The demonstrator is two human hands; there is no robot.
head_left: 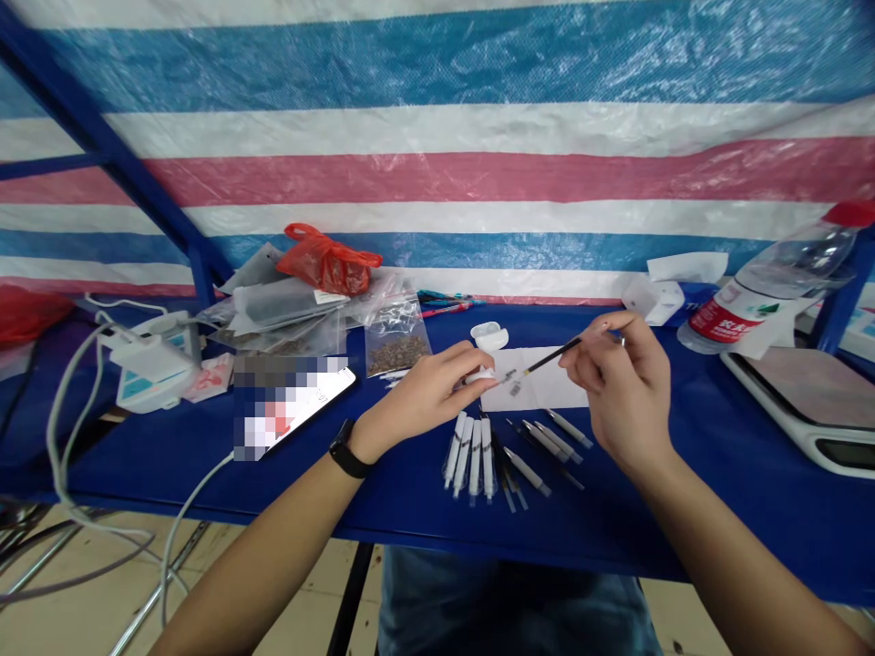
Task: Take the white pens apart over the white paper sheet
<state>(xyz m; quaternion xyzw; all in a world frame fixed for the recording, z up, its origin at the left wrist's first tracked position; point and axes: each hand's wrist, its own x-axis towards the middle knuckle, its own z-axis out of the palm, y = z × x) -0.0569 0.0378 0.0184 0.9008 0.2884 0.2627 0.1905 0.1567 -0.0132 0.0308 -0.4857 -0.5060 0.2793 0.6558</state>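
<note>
My right hand [622,383] pinches a thin black stick [553,357] with a yellowish band near its lower end. It slants down left over a white paper sheet [561,392]. My left hand [437,387] is closed on a small white piece [481,374], mostly hidden by the fingers, close to the stick's tip. Small grey bits [515,387] lie on the paper between the hands. Just behind stands a small white case [489,335] with its lid up. Below the hands lie several white pen-like sticks [475,456] in a row, and more slim pens [540,446] to their right.
A lit phone [311,410] on a cable lies left. Behind it are plastic bags [287,310], a red bag [328,261] and a bag of brown bits [396,342]. At right stand a water bottle [745,305], a tissue pack [656,296] and a scale [813,392].
</note>
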